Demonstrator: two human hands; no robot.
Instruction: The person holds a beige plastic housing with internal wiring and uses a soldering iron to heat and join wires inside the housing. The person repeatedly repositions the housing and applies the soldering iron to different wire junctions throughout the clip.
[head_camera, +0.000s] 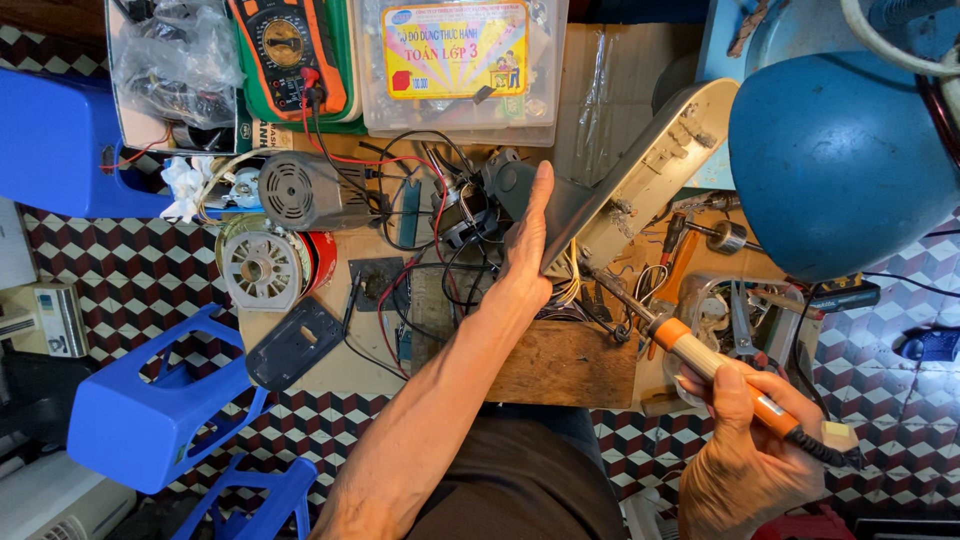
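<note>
My left hand (528, 245) lies flat against the edge of a grey plastic housing (640, 175) tilted up on the wooden work board (560, 365), fingers straight and holding it steady. My right hand (745, 440) grips an orange-handled soldering iron (700, 355). The iron's metal tip (605, 285) reaches under the housing toward a tangle of black and red wires (450, 235).
A grey motor (305, 190) and a round fan part (260, 268) lie at left. An orange multimeter (290, 45) and a clear plastic box (460, 65) sit at the back. Blue stools (150, 420) stand lower left. A big blue dome (840, 160) fills the right. Pliers (742, 320) lie nearby.
</note>
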